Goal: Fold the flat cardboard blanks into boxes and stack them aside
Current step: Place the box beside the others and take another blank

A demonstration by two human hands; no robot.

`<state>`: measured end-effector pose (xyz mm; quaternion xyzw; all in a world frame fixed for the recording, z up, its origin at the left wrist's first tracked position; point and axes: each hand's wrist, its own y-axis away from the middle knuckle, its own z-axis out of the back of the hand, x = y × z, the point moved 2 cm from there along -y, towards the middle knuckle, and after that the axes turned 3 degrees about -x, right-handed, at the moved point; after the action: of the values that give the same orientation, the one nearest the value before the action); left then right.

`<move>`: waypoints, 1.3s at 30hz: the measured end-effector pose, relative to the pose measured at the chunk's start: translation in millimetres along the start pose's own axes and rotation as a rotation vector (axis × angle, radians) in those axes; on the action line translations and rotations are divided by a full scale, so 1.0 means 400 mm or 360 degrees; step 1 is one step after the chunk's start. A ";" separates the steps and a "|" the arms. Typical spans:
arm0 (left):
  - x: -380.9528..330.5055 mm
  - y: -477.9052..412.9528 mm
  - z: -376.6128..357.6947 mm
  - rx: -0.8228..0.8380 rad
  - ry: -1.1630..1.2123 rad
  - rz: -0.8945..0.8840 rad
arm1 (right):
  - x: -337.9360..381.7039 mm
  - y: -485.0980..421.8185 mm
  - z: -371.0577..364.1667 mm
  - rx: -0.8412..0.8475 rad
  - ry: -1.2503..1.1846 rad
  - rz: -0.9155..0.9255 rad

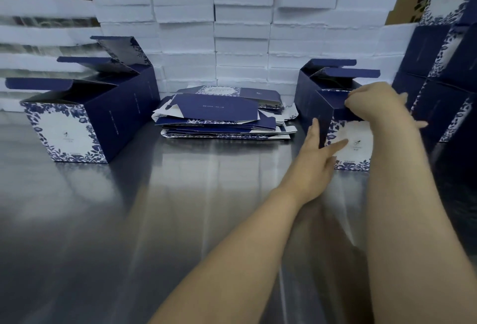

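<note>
The box under my hands stood with its lid flap up, its inside hidden from me. Another open box stood right behind it, and three more lined the left. A heap of blanks lay between the groups on the shiny metal table, before a wall of white cartons. My left hand lay flat-fingered against the box's near left corner. My right hand curled over its top rim, gripping it.

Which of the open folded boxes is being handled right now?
The front box of the right-hand pair: the left hand rests flat against its front corner, and the right hand grips its top rim.
</note>
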<state>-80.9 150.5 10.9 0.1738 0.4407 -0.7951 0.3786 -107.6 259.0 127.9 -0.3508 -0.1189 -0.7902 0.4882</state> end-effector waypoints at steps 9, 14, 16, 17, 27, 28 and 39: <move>0.067 0.143 0.243 -0.0786 0.0342 0.0692 | 0.119 0.328 -0.234 -0.0229 -0.0919 0.0784; 0.109 0.222 0.340 -0.0993 0.0477 0.1057 | 0.092 0.432 -0.406 0.0345 -0.0781 0.0394; 0.109 0.233 0.350 -0.1049 0.0531 0.1115 | 0.106 0.431 -0.414 0.0430 -0.0785 0.0536; 0.108 0.234 0.352 -0.1063 0.0535 0.1122 | 0.110 0.427 -0.416 0.0457 -0.0767 0.0569; 0.130 0.207 0.332 -0.0890 0.0458 0.1047 | 0.122 0.302 -0.467 0.0221 -0.0547 0.0706; 0.132 0.207 0.330 -0.0900 0.0494 0.1044 | 0.131 0.288 -0.473 0.0202 -0.0549 0.0730; 0.153 0.190 0.327 -0.0883 0.0454 0.1068 | 0.188 0.204 -0.534 0.0263 0.0023 0.0857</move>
<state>-55.8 -10.7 2.4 0.3066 0.6041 -0.4485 0.5830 -152.4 53.6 10.6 -0.3231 -0.0821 -0.6222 0.7083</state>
